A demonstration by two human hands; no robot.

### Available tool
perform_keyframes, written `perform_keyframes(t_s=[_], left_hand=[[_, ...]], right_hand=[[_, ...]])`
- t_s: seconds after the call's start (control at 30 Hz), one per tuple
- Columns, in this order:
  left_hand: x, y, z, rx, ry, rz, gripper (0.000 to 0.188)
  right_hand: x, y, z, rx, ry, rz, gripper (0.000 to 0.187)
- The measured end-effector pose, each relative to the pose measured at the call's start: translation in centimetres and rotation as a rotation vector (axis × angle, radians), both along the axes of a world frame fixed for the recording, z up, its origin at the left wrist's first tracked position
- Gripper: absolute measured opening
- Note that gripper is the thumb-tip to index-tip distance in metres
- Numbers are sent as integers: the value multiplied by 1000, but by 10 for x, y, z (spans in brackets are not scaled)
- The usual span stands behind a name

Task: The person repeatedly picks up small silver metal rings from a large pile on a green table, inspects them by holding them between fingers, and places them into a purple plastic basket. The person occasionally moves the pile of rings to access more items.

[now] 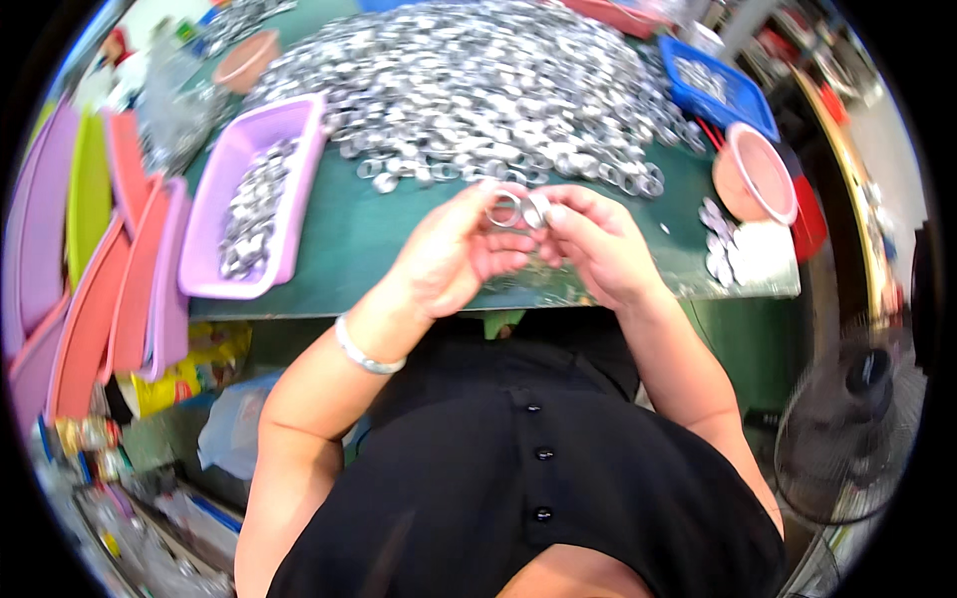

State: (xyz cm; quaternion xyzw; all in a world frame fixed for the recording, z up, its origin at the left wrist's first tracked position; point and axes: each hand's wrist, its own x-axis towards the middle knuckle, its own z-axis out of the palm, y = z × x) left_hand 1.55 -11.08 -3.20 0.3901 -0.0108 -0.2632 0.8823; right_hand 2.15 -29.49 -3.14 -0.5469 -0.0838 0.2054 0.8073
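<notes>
My left hand [461,247] is closed in a pinch on a silvery metal ring [504,209], held upright so its round opening shows. Close beside it, my right hand [601,239] grips a second metal ring [535,210] between thumb and fingers, turned more edge-on. The two rings are side by side and seem to touch. Both hands are above the near part of the green table [344,254]. Beyond them spreads a big heap of similar metal rings [469,85], its near edge just past my fingertips.
A purple tray [307,189] with metal pieces stands at left, beside stacked coloured trays [85,269]. At right are a blue tray [763,115], a pink bowl [755,174] and several small flat pieces [720,244]. A fan [847,429] stands at lower right.
</notes>
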Motion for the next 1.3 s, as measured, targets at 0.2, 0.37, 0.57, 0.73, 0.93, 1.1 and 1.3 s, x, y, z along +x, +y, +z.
perform_keyframes(t_s=[0.2,0.37,0.57,0.73,0.93,1.1,1.3], left_hand=[[-16,53,14,-37,68,220,26],[-29,139,40,403,-185,626,18],[-30,217,40,1671,-771,800,52],[-82,228,5,1453,-489,1618,61],[-82,180,-47,692,-138,1318,51],[-83,176,-27,589,-178,1259,67],[-151,166,-8,188,-118,1230,73]], right_hand=[[17,59,25,-406,-468,259,29],[78,129,61,-686,-651,365,25],[196,231,38,-991,-1111,209,37],[246,296,21,-1220,-1205,320,44],[241,328,36,-1248,-872,620,46],[239,311,55,-1198,-722,794,37],[173,288,74,-953,-474,867,30]])
